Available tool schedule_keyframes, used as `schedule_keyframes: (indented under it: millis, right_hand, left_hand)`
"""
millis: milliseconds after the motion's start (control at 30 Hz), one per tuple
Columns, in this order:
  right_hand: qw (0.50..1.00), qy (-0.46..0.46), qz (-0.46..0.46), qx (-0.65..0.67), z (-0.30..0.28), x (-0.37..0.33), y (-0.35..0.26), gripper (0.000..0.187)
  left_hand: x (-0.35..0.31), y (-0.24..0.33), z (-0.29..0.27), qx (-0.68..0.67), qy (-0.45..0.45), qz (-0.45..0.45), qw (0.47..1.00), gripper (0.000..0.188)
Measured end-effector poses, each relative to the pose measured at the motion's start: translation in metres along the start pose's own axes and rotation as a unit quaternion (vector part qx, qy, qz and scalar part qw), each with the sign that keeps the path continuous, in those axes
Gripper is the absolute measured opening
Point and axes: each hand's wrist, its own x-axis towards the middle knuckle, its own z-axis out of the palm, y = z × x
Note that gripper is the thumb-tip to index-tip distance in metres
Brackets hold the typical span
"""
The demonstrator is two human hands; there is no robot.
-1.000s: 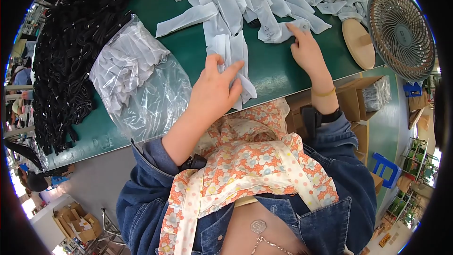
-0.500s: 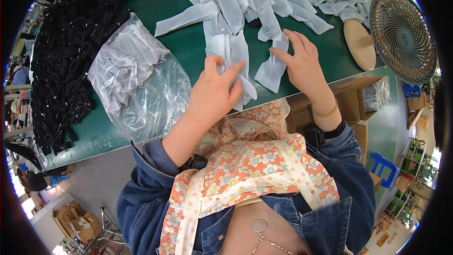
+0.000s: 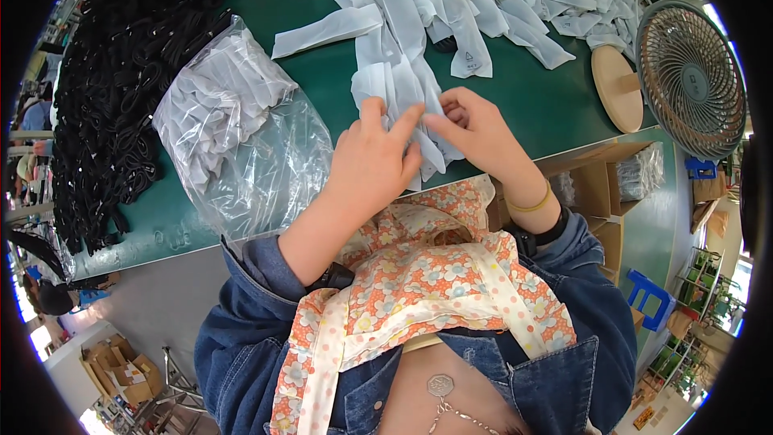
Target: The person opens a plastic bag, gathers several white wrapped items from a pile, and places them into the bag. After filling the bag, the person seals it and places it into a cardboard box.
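We see the fingers (image 3: 405, 124) of the left hand (image 3: 364, 159) spread apart and lightly bent over the near part of a stack of pale sleeves (image 3: 372, 84), just right of the clear bag (image 3: 282, 163); they seem to press it to the table (image 3: 531, 105) rather than grip it. The right hand (image 3: 487, 141), farther right of the bag, has its fingers curled, the thumb by the stack's right edge; we cannot tell whether they pinch a sleeve. We judge these sleeves light, soft and a little slick, apt to slide or crease, so we would take each by its near end, between thumb and forefinger, without squeezing. Both hands are turned knuckles up; the left forearm rises close beside the bag's right edge, the right one slants inward, well apart from it. Other sleeves (image 3: 538, 42) lie beyond the bag to its right, and black cords (image 3: 121, 113) heap to its left
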Motion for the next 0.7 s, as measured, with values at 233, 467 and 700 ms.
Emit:
schedule_keyframes:
  millis: [233,467,700]
  right_hand:
    - [0.996,-0.039,0.014,0.081,-0.028,0.037,0.028,0.034]
    - [0.997,0.039,0.038,0.046,-0.038,0.086,0.058,0.048]
    - [0.989,0.024,-0.049,-0.137,-0.01,0.003,0.029,0.045]
  left_hand:
    - [0.006,0.008,-0.007,0.125,-0.089,-0.019,0.988,0.048]
    - [0.009,0.007,-0.006,0.11,-0.099,-0.027,0.989,0.048]
    - [-0.001,-0.006,-0.011,-0.079,-0.033,-0.054,0.995,0.044]
